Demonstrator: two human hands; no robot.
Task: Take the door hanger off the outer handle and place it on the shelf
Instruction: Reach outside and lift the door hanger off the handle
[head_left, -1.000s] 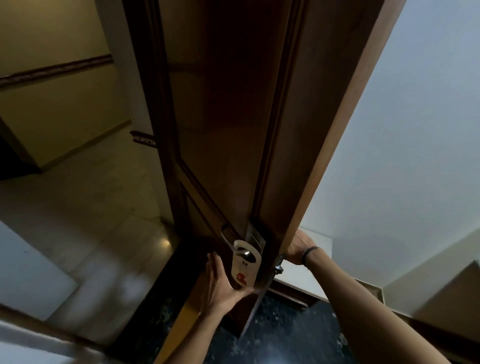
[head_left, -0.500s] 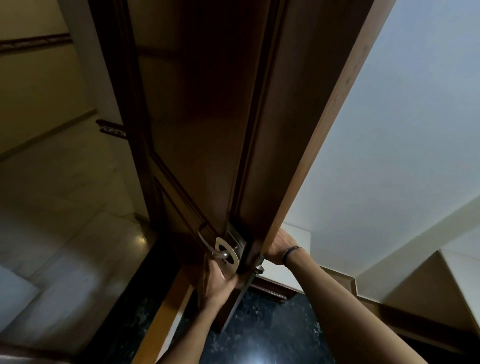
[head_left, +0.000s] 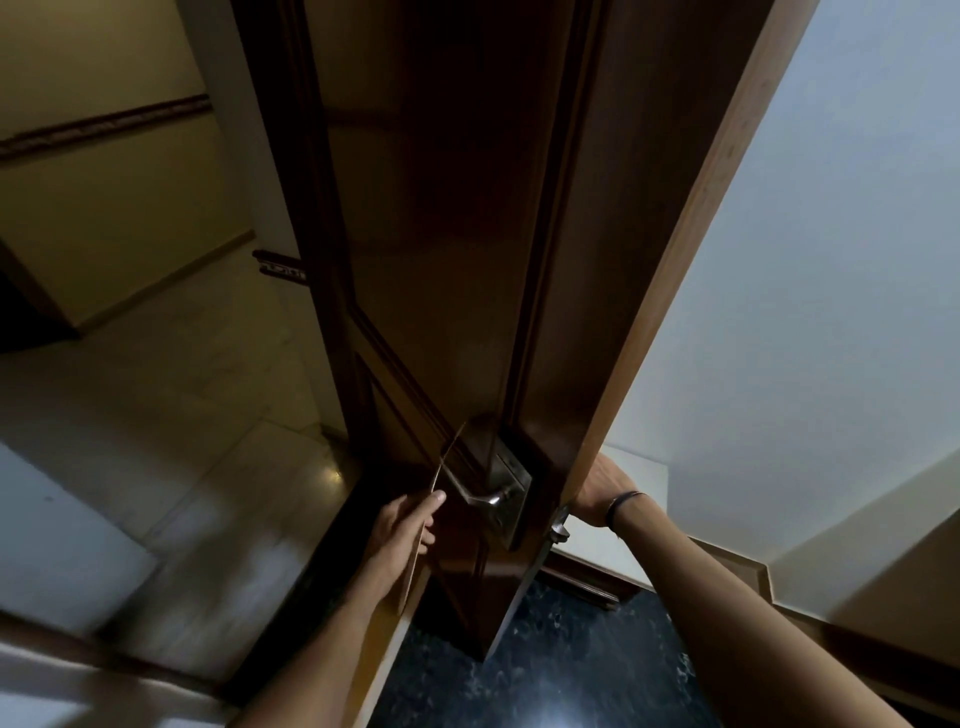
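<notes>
The door hanger (head_left: 422, 540) is a thin card seen edge-on, and my left hand (head_left: 402, 525) is shut on it, thumb and fingers pinching its middle. Its curved top end sits beside the tip of the metal outer handle (head_left: 480, 497) on the dark wooden door (head_left: 447, 260). I cannot tell whether the loop still touches the lever. My right hand (head_left: 597, 486) rests against the door's inner side, just above the inner handle (head_left: 559, 527). The door's edge hides its fingers, and a dark band circles the wrist.
The door stands ajar, its edge pointing at me. A white-topped low ledge (head_left: 641, 470) sits behind the door on the right under a pale wall. Dark speckled floor (head_left: 571, 670) lies below. On the left is a tiled corridor with a yellowish wall.
The hanger hung flat on the outer handle with its printed face showing. My left hand has since pulled it leftward along the lever, turning it edge-on. The right hand has stayed on the door.
</notes>
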